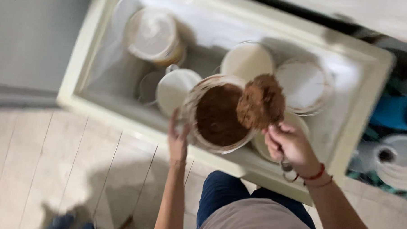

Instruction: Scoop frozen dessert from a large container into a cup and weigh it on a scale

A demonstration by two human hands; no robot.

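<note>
While the left hand (178, 138) clasps the near-left rim of a clear round tub (219, 114) of brown powder, the right hand (289, 144) is closed around the handle of a scoop (261, 102) heaped with the same brown stuff, held just above the tub's right edge. The tub sits at the near wall of an open cream-coloured chest freezer (81, 56), toward its right half, seemingly resting on or among the white-lidded containers inside. A lidded tub (153, 34) stands at the far-left corner, a white pail (175, 88) just left of the brown one, and more round lids (303, 84) toward the right wall. By my reading this is the scooping step, one load already lifted clear. Moving that load calls for a level, slow carry, since the heap is loose and would spill, and for the left hand's steadying grip on the rim. Motion blur hides finer detail of the fingers
</note>
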